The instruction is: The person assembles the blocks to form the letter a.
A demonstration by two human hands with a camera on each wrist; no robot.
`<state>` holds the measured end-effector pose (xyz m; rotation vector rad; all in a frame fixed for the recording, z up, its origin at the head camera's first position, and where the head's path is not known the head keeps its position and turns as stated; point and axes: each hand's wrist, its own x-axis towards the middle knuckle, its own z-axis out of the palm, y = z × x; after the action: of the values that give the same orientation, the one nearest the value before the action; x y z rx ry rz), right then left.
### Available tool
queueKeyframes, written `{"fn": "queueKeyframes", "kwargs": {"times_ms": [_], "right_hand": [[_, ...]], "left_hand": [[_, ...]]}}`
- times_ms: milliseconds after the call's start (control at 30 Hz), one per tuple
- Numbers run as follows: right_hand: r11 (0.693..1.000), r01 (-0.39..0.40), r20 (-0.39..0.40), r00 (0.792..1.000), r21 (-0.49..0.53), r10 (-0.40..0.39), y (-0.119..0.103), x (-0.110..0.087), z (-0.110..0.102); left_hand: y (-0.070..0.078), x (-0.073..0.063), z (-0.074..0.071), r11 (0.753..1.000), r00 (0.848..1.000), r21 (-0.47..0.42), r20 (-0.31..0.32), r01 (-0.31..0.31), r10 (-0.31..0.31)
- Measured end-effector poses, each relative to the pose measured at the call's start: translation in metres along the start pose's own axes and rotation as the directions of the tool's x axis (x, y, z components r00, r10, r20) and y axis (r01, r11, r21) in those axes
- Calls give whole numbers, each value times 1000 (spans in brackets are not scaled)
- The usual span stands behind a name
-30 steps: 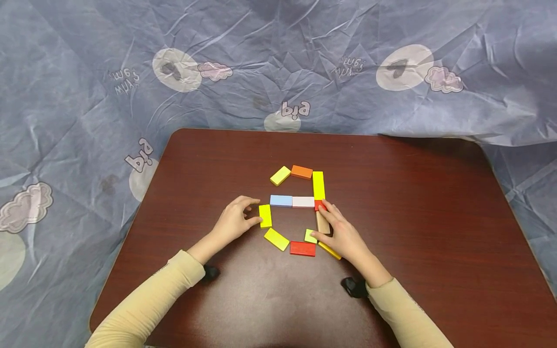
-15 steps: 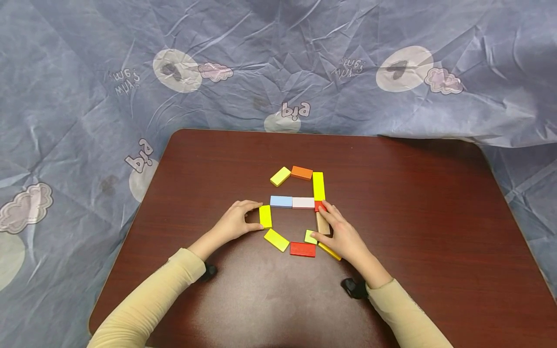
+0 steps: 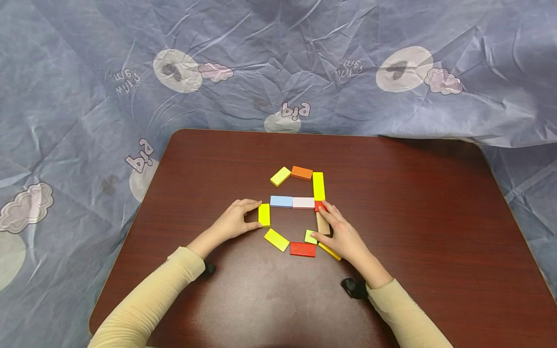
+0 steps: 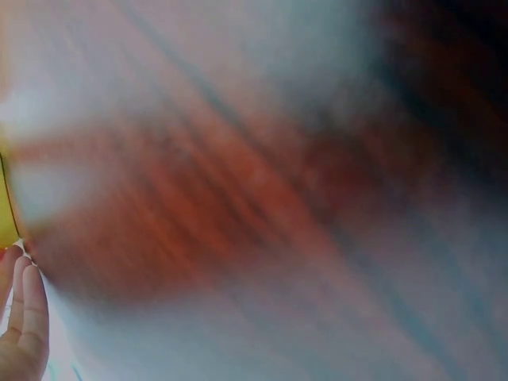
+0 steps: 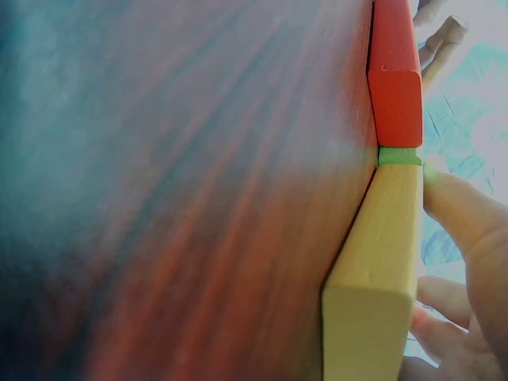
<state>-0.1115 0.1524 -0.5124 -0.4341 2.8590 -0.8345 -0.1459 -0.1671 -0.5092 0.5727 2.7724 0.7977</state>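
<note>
In the head view my left hand (image 3: 235, 218) pinches a bright yellow block (image 3: 264, 215) by its near and far ends, thumb on the near one. My right hand (image 3: 345, 237) lies over the right side of the block outline. Its fingertips touch a small red block (image 3: 318, 206) and its thumb rests on a small light green block (image 3: 311, 237). Under that hand a tan block (image 3: 322, 224) is partly hidden. In the right wrist view the thumb (image 5: 460, 202) shows beside a yellow block (image 5: 381, 238) and a red block (image 5: 397, 95). The left wrist view is mostly blurred tabletop.
Blue (image 3: 281, 201) and pale pink (image 3: 303, 202) blocks form a middle row. Beyond them lie pale yellow (image 3: 280, 176), orange (image 3: 302, 172) and long yellow (image 3: 318, 186) blocks. Nearer are yellow (image 3: 276, 240), red (image 3: 302, 249) and dark yellow (image 3: 329, 251) ones on the brown table (image 3: 413, 193).
My left thumb and finger have closed onto the ends of the yellow block, which has shifted slightly left and away. The right hand looks unmoved.
</note>
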Motion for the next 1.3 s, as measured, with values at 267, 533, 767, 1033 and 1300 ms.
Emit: {"fn": "queueKeyframes", "kwargs": {"times_ms": [267,533,767,1033,1300], "right_hand": [[1000,6,-1,1000,2,-6,0,0,-1],[1000,6,1,1000,5,-6,0,0,0],[1000,1,3,1000,6,-1,0,0,0],[1000,2,4,1000,6,-2,-1,0,-1],[1000,-3,8,1000,8,3,-1,0,-1]], "left_hand": [[0,1,0,1000,1000,-5,4,8,-8],[0,3,0,1000,1000,-9,1,4,-4],[0,2,-1,1000,1000,-13,9,-7,7],[0,2,-3,1000,1000,-24,22,-16,17],[0,0,-1,998,998,-18,-23,-54,54]]}}
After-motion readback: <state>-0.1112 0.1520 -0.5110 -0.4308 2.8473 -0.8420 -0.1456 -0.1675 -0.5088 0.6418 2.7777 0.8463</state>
